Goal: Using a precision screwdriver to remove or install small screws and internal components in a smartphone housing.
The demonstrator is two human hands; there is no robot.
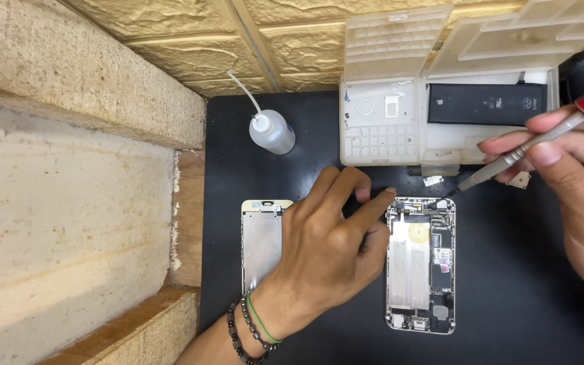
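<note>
The right hand (pixel 576 155) pinches a slim grey screwdriver (pixel 528 145) with a red cap between thumb and fingers. Its long axis slants across the view, cap up at the right and tip down to the left, just above the top right corner of the opened phone body (pixel 420 265). That phone lies flat on the black surface (pixel 508 284), long axis running away from the viewer, its inner boards and metal plate facing up. The left hand (pixel 326 250) rests loosely spread beside it and holds nothing, forefinger touching the phone's top left corner. Under this hand lies a detached screen panel (pixel 261 243), parallel to the phone. Farther back stand a white parts tray (pixel 386 142), a black battery (pixel 487 103) and a small squeeze bottle (pixel 272 132).
</note>
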